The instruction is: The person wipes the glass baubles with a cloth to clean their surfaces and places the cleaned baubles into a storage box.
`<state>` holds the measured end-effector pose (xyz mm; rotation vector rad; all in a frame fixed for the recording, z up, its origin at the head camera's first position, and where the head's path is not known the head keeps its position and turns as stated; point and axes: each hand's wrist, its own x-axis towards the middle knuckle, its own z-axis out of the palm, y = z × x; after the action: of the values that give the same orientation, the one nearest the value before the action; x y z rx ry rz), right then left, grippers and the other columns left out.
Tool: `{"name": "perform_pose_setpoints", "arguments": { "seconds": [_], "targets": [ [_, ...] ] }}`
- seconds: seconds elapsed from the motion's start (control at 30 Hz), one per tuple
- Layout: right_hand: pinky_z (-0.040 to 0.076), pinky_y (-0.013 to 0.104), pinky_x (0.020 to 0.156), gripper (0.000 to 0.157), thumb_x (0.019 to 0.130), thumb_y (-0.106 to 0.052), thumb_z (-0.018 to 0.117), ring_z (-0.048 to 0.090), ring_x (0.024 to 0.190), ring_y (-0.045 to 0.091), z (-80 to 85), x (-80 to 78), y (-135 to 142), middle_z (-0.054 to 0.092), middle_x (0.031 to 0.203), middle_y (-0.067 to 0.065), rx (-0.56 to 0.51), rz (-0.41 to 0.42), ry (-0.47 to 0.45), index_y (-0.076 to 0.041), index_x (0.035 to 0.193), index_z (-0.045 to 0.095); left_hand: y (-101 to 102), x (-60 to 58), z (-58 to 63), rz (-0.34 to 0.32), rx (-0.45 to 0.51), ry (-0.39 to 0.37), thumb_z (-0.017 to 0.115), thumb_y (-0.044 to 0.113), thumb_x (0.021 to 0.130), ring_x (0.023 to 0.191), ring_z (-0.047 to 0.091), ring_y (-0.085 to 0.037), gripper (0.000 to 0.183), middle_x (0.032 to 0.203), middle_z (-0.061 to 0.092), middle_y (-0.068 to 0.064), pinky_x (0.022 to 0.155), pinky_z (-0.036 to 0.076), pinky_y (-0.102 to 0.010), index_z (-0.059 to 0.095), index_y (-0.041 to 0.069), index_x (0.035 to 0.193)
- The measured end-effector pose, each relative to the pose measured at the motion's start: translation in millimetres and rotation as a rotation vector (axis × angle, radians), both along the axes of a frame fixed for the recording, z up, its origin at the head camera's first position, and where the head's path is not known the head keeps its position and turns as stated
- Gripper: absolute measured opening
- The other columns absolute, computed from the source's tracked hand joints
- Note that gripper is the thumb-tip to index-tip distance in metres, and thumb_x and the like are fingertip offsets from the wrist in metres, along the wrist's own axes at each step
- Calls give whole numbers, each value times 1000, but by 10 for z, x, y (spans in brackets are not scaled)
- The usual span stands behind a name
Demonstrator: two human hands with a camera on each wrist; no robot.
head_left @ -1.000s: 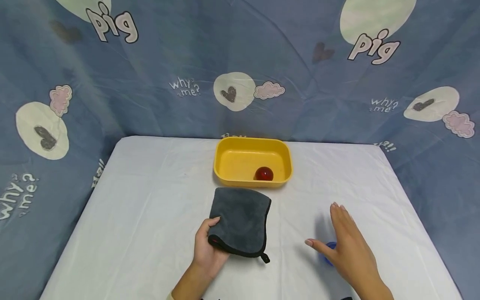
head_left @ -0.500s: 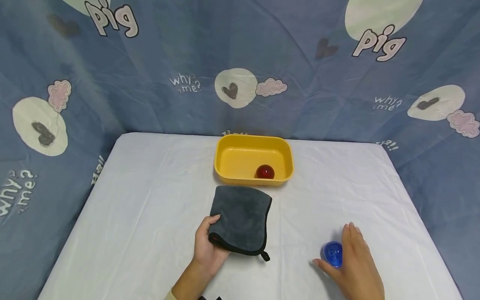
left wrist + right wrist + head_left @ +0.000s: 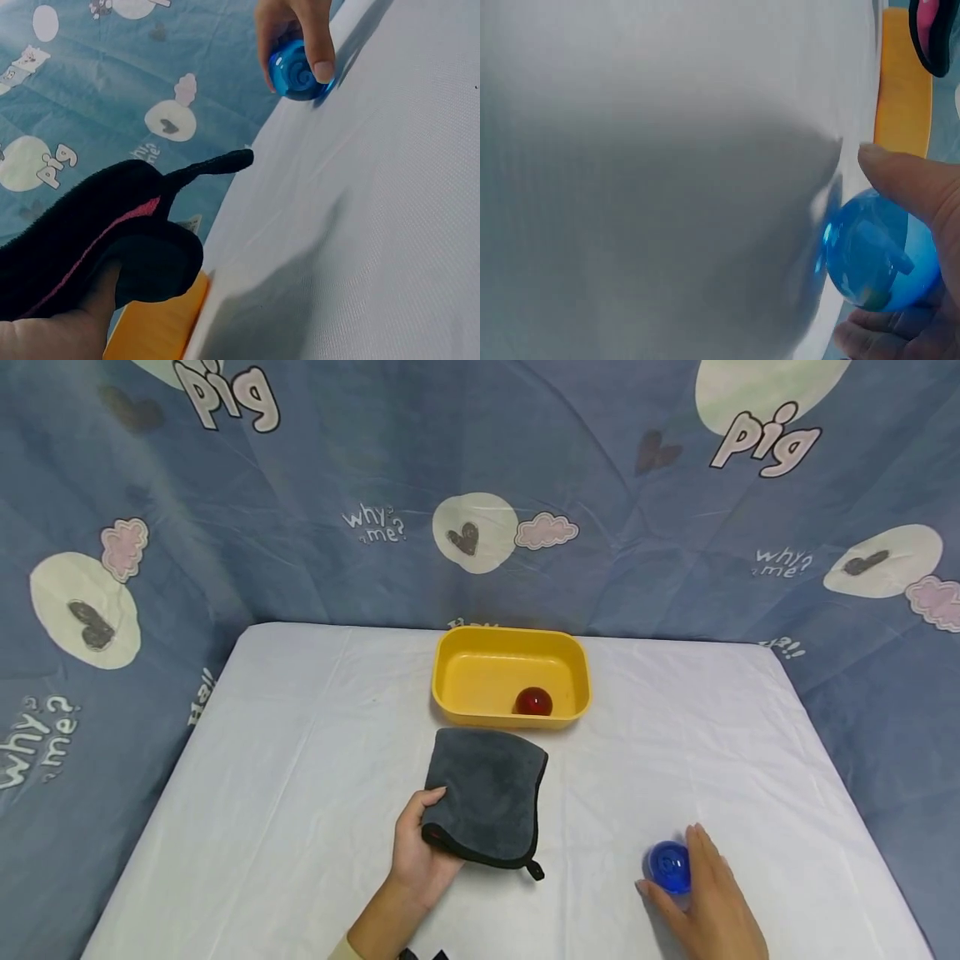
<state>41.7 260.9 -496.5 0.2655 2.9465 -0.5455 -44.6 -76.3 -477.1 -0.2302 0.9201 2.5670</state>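
Note:
My left hand (image 3: pixel 423 860) holds a folded dark grey cloth (image 3: pixel 487 797) by its left side, thumb on top and fingers underneath. The cloth has black edging and a small corner loop; pink lining shows at the fold in the left wrist view. At the right, a translucent blue ball (image 3: pixel 670 867) rests on the white-covered table (image 3: pixel 315 827). Around it is my right hand (image 3: pixel 712 902), thumb on the near left side and fingers on the right. The thumb (image 3: pixel 900 172) overlaps the ball in the right wrist view; firm contact cannot be told.
A yellow rectangular tray (image 3: pixel 450 720) stands at the back middle of the table, just beyond the cloth. A dark red ball (image 3: pixel 534 701) lies in its front right part. Blue printed fabric (image 3: pixel 315 468) hangs behind and at the sides.
My right hand has come down and nearer around the blue ball, which now shows between thumb and fingers. My left hand still holds the cloth in the same place.

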Motion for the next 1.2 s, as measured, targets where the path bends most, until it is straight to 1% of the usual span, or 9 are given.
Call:
{"name": "perform_pose_setpoints", "arguments": {
  "seconds": [0.13,0.27,0.47,0.57,0.7,0.83,0.97,1.07,1.2],
  "targets": [
    [40,67,106,98,91,-37,81,42,135,57,4,0,-84,37,153,40,-11,-53,-30,12,157,27,15,-5,-4,3,-3,-15,29,25,104,145,29,-25,67,164,19,-10,117,30,-39,7,14,166],
    [46,66,100,90,91,-29,82,51,128,57,-7,14,-183,44,148,39,-20,-60,45,12,154,32,11,-2,1,0,-5,-20,29,25,104,145,30,-25,67,164,19,-10,117,31,-39,7,13,166],
    [48,66,96,86,90,-26,82,54,123,59,-36,17,-316,48,143,41,-58,-33,145,14,150,36,-17,3,17,0,-8,-14,29,26,104,144,32,-25,67,163,21,-10,116,31,-39,7,13,166],
    [50,67,93,82,87,-23,86,59,117,58,-68,11,-371,54,137,40,-81,-20,230,13,146,42,-24,17,20,-6,-7,-22,30,26,104,141,35,-24,67,161,25,-10,115,33,-40,8,12,166],
    [53,65,87,77,80,-18,92,65,108,55,-119,-20,-446,63,126,36,-123,2,389,11,138,51,-27,28,19,-3,2,-20,30,27,104,138,38,-23,66,157,29,-9,114,33,-40,10,11,165],
    [56,55,85,73,74,-19,96,71,104,44,-125,-86,-546,70,120,24,-186,-30,475,3,134,59,-19,33,10,-6,9,-10,29,27,104,138,38,-23,66,156,30,-9,114,33,-40,9,11,165],
    [58,48,86,69,76,-25,96,72,104,40,-18,-186,-668,73,118,22,-294,-104,454,-2,133,64,-11,36,10,-11,5,-5,30,27,104,139,37,-23,66,157,29,-9,115,33,-40,9,10,165],
    [58,51,88,68,79,-26,95,71,108,42,107,-280,-764,71,123,24,-407,-154,394,-2,135,63,-5,35,16,-10,-5,-9,30,27,104,139,38,-23,66,157,31,-9,114,33,-39,10,10,165],
    [55,49,93,69,80,-27,94,71,110,37,272,-406,-900,69,128,21,-516,-167,325,-6,138,62,1,38,19,-11,-4,-10,29,27,104,139,38,-23,66,157,31,-9,115,33,-39,10,10,165]
  ]
}}
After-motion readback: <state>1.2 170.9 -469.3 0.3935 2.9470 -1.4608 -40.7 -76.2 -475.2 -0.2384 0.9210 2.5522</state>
